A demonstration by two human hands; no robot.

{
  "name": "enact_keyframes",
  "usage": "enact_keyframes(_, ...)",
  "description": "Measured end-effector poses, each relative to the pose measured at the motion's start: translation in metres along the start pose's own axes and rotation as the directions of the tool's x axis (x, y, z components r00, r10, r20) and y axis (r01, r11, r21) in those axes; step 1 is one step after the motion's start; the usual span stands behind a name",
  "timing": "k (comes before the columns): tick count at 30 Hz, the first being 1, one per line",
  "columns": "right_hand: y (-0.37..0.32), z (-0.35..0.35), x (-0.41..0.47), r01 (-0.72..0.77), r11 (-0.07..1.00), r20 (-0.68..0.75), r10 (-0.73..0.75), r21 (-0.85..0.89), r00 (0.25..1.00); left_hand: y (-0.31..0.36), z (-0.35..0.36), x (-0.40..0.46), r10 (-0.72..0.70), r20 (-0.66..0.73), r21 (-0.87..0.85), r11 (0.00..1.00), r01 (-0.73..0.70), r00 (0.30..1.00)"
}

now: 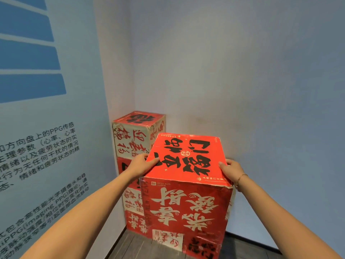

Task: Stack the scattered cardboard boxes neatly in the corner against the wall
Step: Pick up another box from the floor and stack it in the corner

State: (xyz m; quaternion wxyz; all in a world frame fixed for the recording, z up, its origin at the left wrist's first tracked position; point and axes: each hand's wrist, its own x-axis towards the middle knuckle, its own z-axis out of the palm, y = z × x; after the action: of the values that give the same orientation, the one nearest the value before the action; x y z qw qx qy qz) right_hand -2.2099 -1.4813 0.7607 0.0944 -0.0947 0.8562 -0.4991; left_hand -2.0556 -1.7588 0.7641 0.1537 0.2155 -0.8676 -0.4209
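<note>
A red cardboard box point(188, 165) with black and cream characters sits as the top of a near stack. My left hand point(141, 165) grips its left top edge, thumb on the lid. My right hand point(230, 170) grips the right top edge, a thin bracelet on the wrist. Below the held box, another red box point(201, 243) shows at floor level. Behind and to the left, a taller stack point(133, 139) of red and cream boxes stands in the corner against both walls.
A blue wall panel point(46, 128) with printed text runs along the left. A pale wall point(242, 81) closes the right side of the corner. Grey wood floor point(134, 247) shows in front of the stacks.
</note>
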Motion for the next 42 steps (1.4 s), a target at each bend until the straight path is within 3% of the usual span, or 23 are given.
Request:
enact_keyframes(5,-0.022,0.015,0.065,0.023,1.0,0.004,-0.023,-0.019,1.0,-0.007,-0.001,0.074,0.008,-0.036,-0.064,0.998,-0.01,0.999)
enact_keyframes(23,-0.067,0.105,0.254,-0.101,0.994,-0.171,0.107,0.043,0.98,-0.037,-0.021,0.336,0.17,0.057,0.132,0.975,-0.176,0.984)
enact_keyframes(33,-0.08,0.129,0.305,-0.142,0.986,-0.241,0.16,0.091,0.957,-0.049,-0.021,0.412,0.269,0.138,0.293,0.908,-0.299,0.953)
enact_keyframes(36,-0.081,0.13,0.322,-0.152,0.979,-0.223,0.179,0.132,0.958,-0.05,-0.016,0.429,0.342,0.141,0.351,0.86,-0.37,0.929)
enact_keyframes(42,-0.082,0.135,0.354,-0.163,0.963,-0.177,0.203,0.217,0.963,-0.063,-0.001,0.461,0.351,0.133,0.401,0.836,-0.374,0.927)
